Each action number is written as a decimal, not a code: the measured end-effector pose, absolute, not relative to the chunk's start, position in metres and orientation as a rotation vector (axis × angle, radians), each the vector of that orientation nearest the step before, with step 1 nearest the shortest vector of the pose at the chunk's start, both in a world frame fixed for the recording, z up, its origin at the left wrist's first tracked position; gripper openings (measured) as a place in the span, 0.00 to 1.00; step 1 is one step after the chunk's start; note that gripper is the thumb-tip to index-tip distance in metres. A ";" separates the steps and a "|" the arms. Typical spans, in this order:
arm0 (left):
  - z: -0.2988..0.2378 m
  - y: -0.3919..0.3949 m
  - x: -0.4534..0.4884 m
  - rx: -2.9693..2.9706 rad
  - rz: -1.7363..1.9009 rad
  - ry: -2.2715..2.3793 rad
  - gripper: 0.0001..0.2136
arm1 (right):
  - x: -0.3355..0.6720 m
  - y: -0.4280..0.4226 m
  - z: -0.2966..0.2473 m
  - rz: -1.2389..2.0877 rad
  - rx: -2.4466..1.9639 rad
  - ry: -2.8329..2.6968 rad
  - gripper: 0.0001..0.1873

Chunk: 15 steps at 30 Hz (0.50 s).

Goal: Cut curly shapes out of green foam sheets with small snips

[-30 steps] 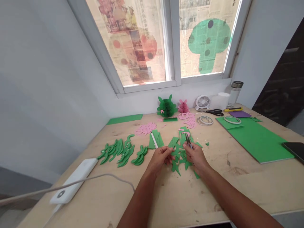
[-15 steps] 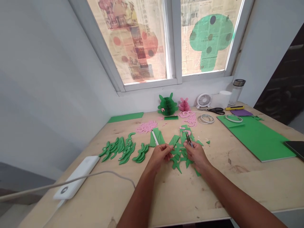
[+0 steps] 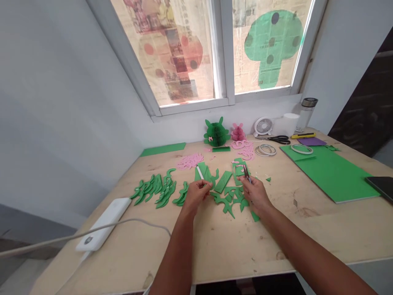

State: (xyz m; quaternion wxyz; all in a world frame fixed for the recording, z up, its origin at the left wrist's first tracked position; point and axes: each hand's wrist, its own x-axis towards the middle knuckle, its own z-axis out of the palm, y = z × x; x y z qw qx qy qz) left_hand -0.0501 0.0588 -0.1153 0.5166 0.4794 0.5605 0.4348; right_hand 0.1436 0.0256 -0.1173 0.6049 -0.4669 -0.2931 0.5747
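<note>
My left hand (image 3: 196,196) is closed in a pinch on a curved green paper piece (image 3: 215,177), whose upper end sticks out past the fingertips. In my right hand (image 3: 256,194) are small dark-bladed scissors (image 3: 246,171), points up; whether the blades are fully closed is hard to see. Between and below the hands lie green paper scraps (image 3: 229,200). A folded green strip (image 3: 223,182) rests just behind them. Beyond my left hand a white pen (image 3: 200,172) lies on green paper (image 3: 206,169).
Stacked green cutouts (image 3: 166,193) and a white power bank (image 3: 103,223) with a cable are at left. Pink cutouts (image 3: 190,161), a green paper figure (image 3: 217,133), a small fan (image 3: 263,126) and tape rolls (image 3: 265,150) stand behind. Green sheets (image 3: 334,176) lie at right.
My left hand has moved left, away from the scraps, with the green paper piece now showing at its fingertips. The right hand still holds the scissors. The view has shifted slightly.
</note>
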 end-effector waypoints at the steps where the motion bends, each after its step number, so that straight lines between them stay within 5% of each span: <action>1: -0.115 0.059 -0.052 1.150 1.050 1.365 0.15 | 0.144 0.026 -0.116 1.324 -1.079 -0.674 0.19; 15: -0.100 0.052 -0.072 1.677 0.791 2.018 0.09 | 0.146 0.026 -0.115 1.281 -1.074 -0.671 0.18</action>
